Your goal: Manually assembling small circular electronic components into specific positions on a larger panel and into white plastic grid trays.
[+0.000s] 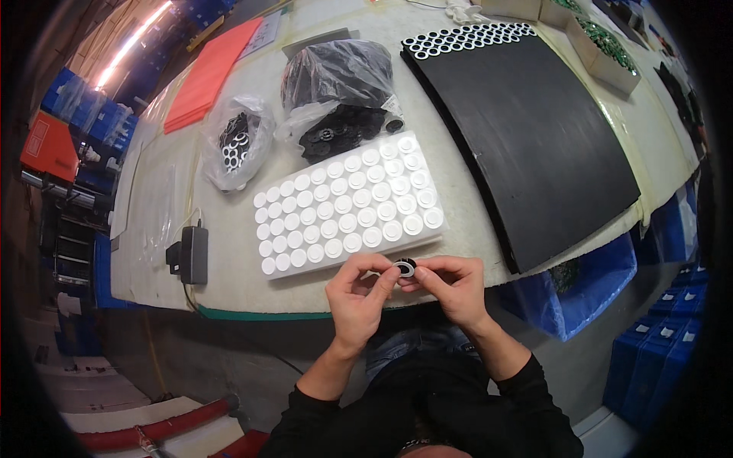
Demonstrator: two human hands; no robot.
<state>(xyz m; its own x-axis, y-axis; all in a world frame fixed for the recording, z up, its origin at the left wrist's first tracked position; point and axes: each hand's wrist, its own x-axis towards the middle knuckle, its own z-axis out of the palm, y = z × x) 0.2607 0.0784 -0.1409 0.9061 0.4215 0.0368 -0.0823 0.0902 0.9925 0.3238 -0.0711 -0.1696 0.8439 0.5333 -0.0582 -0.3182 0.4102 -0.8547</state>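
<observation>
Both my hands meet at the front edge of the table, pinching one small round black part with a white ring [405, 267] between them. My left hand [359, 296] grips its left side with thumb and fingers, and my right hand [456, 290] has hold of the right side. Just beyond my fingers lies a white tray [416, 244] bearing rows of round white discs. Behind it a torn plastic bag [336, 72] spills black round parts [336, 133]. Left of that, an open clear bag [256, 126] holds black-and-white rings [235, 149].
A black foam board stack [534, 137] fills the right side, with rows of black-and-white rings [466, 40] at its far end. A black power adapter [195, 256] sits at left. Orange sheets [210, 72] lie far left; a box of green parts [607, 57] stands far right. Below hangs a blue-lined bin [588, 305].
</observation>
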